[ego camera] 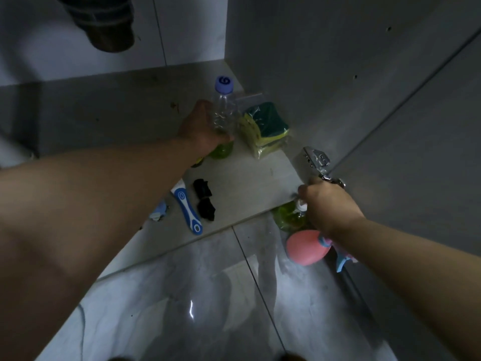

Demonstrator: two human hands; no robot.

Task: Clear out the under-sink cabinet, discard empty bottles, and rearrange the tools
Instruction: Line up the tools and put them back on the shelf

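Fingers of my left hand [200,128] wrap the clear bottle [224,110] by the cabinet floor [247,183] right edge; my right hand [329,207] grips the green bottle [283,217] at its front corner.

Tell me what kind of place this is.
Probably an under-sink cabinet opened onto a tiled floor: a drain pipe hangs overhead, packed sponges sit inside, a door hinge shows at right.
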